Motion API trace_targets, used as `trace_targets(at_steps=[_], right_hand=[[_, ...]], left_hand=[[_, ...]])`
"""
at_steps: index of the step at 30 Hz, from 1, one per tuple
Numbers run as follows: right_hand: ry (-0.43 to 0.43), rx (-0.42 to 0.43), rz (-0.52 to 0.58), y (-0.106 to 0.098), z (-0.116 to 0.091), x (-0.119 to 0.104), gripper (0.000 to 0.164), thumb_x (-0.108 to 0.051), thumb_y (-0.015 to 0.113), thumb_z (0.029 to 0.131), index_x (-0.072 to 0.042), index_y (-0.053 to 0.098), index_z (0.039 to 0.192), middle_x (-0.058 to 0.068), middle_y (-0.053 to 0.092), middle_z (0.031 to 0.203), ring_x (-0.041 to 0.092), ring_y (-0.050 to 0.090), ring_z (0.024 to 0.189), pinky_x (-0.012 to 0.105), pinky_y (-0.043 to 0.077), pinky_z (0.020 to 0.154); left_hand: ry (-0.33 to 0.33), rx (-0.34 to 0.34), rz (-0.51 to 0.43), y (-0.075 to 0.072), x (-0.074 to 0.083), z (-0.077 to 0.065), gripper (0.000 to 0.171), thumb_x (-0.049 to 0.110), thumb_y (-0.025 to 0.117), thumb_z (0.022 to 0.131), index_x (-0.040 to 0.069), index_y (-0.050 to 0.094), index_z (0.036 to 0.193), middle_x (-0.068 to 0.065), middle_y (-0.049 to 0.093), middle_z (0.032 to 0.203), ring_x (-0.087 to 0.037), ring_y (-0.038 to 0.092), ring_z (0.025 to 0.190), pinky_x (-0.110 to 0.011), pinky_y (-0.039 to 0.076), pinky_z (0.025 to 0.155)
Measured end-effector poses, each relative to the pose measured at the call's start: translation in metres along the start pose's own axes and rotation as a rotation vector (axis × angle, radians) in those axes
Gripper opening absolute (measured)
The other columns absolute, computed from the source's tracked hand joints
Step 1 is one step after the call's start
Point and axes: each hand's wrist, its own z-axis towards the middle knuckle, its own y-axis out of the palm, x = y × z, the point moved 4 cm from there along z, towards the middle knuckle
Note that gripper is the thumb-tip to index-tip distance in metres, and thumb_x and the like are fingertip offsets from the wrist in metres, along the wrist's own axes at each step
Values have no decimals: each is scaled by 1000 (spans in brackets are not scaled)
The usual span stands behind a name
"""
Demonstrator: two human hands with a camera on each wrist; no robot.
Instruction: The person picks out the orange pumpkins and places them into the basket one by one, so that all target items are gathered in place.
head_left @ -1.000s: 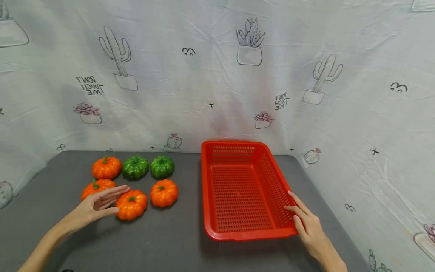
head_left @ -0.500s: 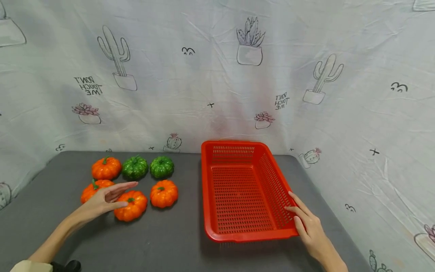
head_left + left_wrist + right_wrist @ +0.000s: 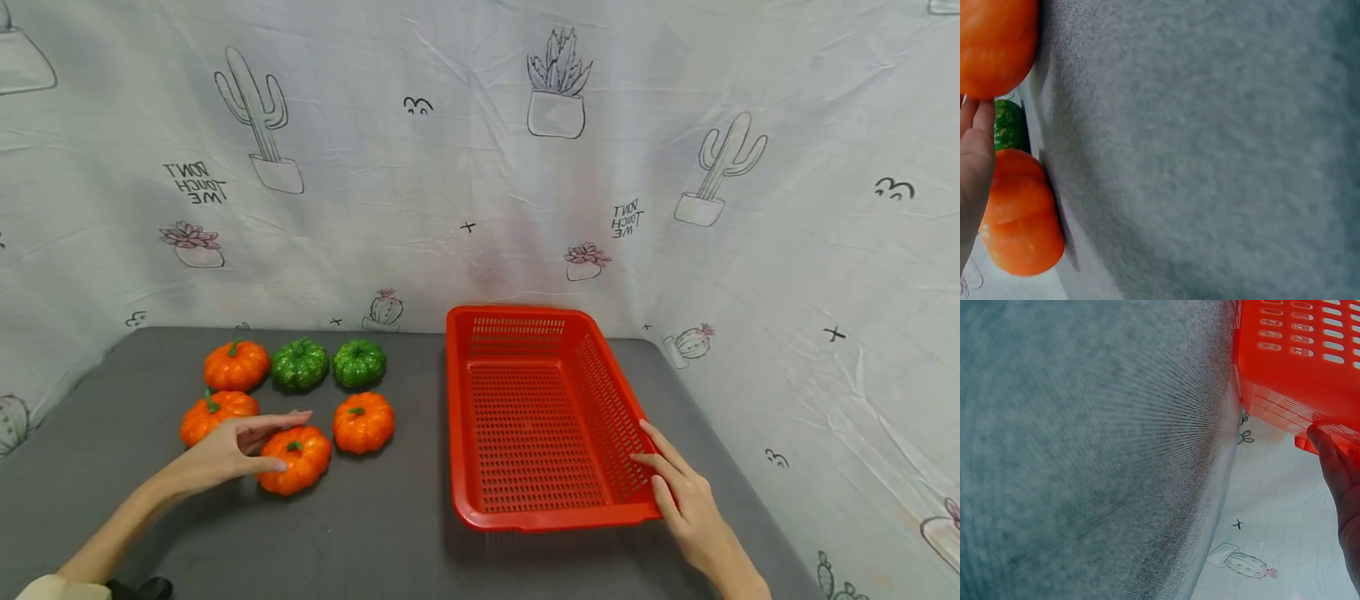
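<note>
My left hand (image 3: 228, 450) holds the front orange pumpkin (image 3: 306, 467), thumb on its near left side and fingers across its far side. The left wrist view shows fingertips right against that pumpkin (image 3: 994, 47), its top cut off by the frame. Just behind the hand sits another orange pumpkin (image 3: 206, 418), partly covered by it. At the right, my right hand (image 3: 693, 508) grips the near right rim of a red perforated plastic basket (image 3: 540, 521), thumb outside and fingers over the edge. In the right wrist view, fingers touch the basket's outer wall (image 3: 1297, 375).
Two green pumpkins (image 3: 300, 365) and an orange pumpkin (image 3: 236, 367) line the back left. One more orange pumpkin (image 3: 363, 423) stands right of the held one. All rest on a grey table (image 3: 360, 533), with a cactus-print cloth (image 3: 480, 167) hanging behind and to the right.
My left hand has moved right and closed round the front pumpkin, which has shifted slightly toward me. The right hand and basket have stayed put; the head view has tilted a little.
</note>
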Motion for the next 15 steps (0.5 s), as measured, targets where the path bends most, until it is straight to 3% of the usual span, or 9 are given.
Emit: trace_targets(at_steps=[5, 11, 15], right_hand=[[2, -8, 4, 1, -2, 1, 31, 9, 50, 81, 0, 67, 105, 21, 47, 140, 12, 48, 124, 10, 30, 101], [-19, 8, 3, 2, -2, 1, 32, 9, 49, 81, 0, 67, 105, 21, 47, 139, 11, 48, 123, 10, 30, 101], [-40, 24, -3, 1, -2, 0, 32, 10, 49, 80, 0, 67, 105, 22, 48, 139, 12, 49, 123, 10, 30, 101]], left_hand=[[-19, 9, 57, 3, -7, 6, 55, 0, 68, 86, -7, 48, 136, -18, 50, 139, 8, 41, 125, -10, 37, 94], [-45, -51, 1, 13, -14, 10, 56, 0, 70, 85, -1, 50, 137, -15, 51, 139, 2, 47, 122, -17, 42, 93], [-24, -49, 69, 20, -13, 11, 53, 3, 71, 85, 6, 54, 135, -13, 52, 137, 4, 46, 121, -20, 44, 91]])
